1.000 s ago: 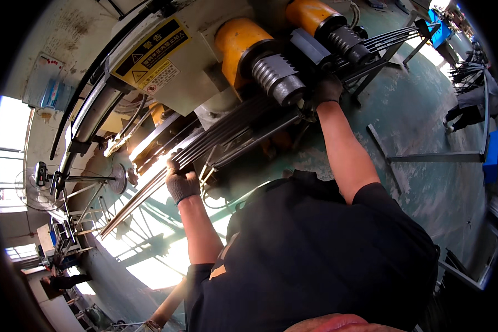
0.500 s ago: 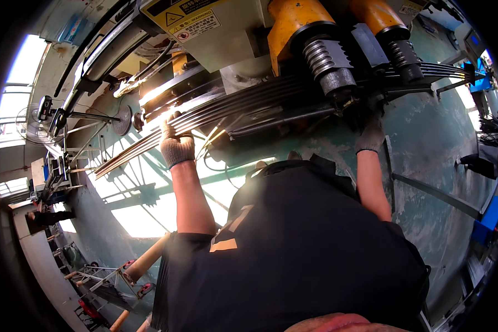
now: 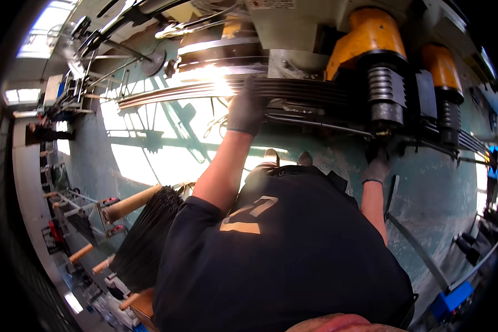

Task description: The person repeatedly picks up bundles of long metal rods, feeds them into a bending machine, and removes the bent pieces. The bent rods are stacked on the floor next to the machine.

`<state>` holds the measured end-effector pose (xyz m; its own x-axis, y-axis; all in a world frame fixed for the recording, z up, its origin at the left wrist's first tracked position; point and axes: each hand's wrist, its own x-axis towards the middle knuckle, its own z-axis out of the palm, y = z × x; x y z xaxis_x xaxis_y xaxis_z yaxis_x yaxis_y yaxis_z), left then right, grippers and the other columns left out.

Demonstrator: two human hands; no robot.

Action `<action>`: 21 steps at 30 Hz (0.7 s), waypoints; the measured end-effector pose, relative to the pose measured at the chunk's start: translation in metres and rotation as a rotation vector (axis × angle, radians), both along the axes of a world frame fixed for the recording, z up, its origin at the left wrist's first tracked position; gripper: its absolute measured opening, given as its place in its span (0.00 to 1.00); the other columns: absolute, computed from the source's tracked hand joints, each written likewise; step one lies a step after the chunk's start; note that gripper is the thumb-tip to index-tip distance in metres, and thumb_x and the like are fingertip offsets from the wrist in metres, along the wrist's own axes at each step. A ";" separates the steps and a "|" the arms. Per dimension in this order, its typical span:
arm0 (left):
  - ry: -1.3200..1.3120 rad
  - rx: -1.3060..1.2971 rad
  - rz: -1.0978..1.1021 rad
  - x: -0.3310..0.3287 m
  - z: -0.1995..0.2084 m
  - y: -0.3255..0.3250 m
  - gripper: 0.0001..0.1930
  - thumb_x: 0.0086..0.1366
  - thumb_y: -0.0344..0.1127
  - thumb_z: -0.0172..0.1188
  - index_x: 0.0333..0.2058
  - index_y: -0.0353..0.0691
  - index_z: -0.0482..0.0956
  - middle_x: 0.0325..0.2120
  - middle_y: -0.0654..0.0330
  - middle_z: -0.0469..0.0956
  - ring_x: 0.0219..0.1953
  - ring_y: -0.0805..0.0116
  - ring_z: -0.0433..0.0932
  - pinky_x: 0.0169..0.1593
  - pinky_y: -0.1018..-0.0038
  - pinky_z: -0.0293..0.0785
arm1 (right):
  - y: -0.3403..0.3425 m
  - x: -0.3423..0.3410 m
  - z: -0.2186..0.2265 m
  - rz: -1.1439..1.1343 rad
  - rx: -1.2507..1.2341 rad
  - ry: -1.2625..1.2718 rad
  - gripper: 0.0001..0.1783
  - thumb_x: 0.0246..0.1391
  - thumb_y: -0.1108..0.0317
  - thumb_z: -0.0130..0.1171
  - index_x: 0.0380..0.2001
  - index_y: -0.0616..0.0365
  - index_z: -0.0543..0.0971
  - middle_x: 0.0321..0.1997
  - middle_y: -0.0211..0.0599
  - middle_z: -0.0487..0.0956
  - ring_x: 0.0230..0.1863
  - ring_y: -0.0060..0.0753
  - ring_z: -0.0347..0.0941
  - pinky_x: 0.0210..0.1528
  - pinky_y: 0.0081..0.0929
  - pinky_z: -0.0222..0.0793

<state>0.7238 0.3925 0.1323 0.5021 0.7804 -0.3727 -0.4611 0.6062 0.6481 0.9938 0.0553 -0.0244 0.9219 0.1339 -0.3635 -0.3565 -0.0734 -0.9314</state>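
Head: 2 ridged rollers (image 3: 386, 88) partly hide rods (image 3: 188, 92).

Rods (image 3: 177, 92) laid across upper frame.
Machine housings (image 3: 375, 34) are set at upper right, a bundle (image 3: 145, 240) at lower left.

Left hand (image 3: 247, 108) rightward along rods (image 3: 171, 93)
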 end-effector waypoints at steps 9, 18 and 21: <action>-0.377 -0.037 0.209 -0.097 0.028 0.051 0.19 0.77 0.41 0.48 0.59 0.35 0.69 0.58 0.48 0.74 0.61 0.49 0.73 0.66 0.47 0.68 | 0.003 -0.038 -0.006 0.117 -0.268 0.140 0.27 0.65 0.47 0.60 0.54 0.60 0.83 0.46 0.31 0.83 0.43 0.25 0.77 0.44 0.26 0.73; -0.315 0.096 0.599 -0.328 -0.021 0.246 0.21 0.76 0.43 0.44 0.59 0.36 0.71 0.57 0.45 0.74 0.59 0.44 0.74 0.67 0.43 0.67 | -0.011 -0.102 -0.063 -0.116 -0.221 0.254 0.20 0.62 0.54 0.65 0.46 0.61 0.84 0.40 0.34 0.84 0.38 0.28 0.79 0.37 0.26 0.74; -0.210 0.092 0.644 -0.389 -0.016 0.285 0.25 0.78 0.50 0.42 0.59 0.35 0.70 0.57 0.45 0.75 0.57 0.43 0.76 0.63 0.43 0.72 | -0.002 -0.156 -0.058 -0.111 -0.766 0.004 0.17 0.60 0.56 0.66 0.41 0.60 0.83 0.37 0.35 0.83 0.33 0.31 0.79 0.28 0.25 0.71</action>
